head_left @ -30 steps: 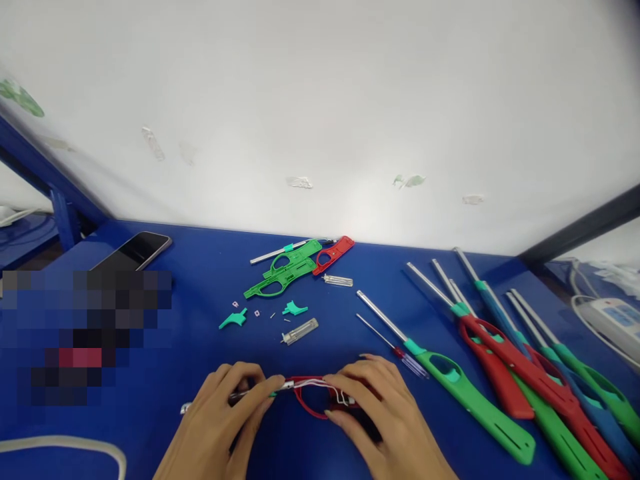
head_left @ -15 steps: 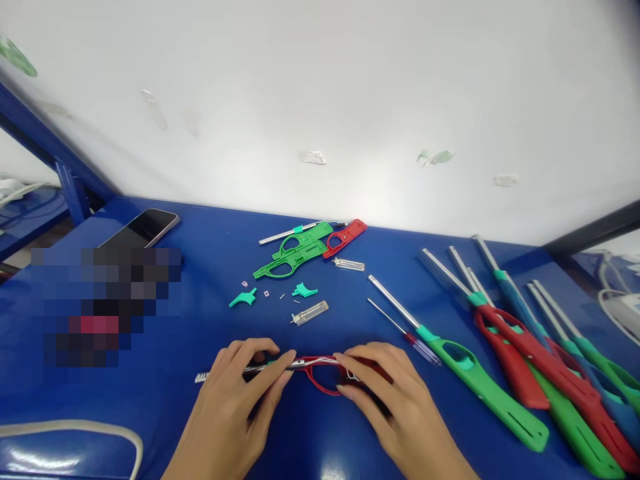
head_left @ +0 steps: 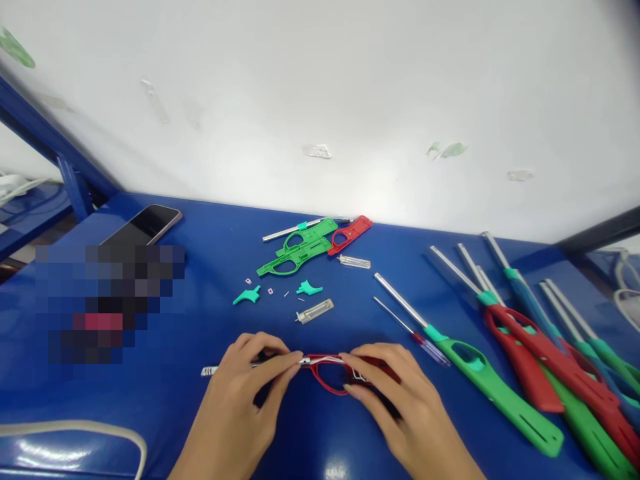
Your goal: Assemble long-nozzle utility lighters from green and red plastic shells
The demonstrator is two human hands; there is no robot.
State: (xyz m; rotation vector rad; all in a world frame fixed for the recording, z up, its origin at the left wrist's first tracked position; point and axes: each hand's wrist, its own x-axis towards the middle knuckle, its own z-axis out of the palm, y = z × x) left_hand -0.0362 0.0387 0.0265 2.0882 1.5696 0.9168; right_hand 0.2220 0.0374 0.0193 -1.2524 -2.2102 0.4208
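Between both hands is a red lighter handle half (head_left: 321,383), its trigger loop showing in the gap. My left hand (head_left: 247,393) is closed, thumb and fingers pinching the metal lighter tube (head_left: 210,371) where it meets the handle; the slotted tip sticks out to the left. White wires (head_left: 327,360) run from the tube along the loop's upper edge toward my right hand (head_left: 403,393). That hand grips the handle's other end, covering much of it. Beyond the hands lie a clear fuel tank (head_left: 315,311) and two teal triggers (head_left: 247,295).
Green handle halves (head_left: 295,257), a red half (head_left: 357,230) and another tank (head_left: 355,262) lie near the wall. At right are a screwdriver (head_left: 425,343), a green lighter (head_left: 500,393) and several more lighters (head_left: 550,353). A phone (head_left: 145,223) and cable (head_left: 100,428) are at left.
The camera view has shifted slightly, so the table items appear a little further right. Both hands keep nearly the same grip on the red handle half and tube.
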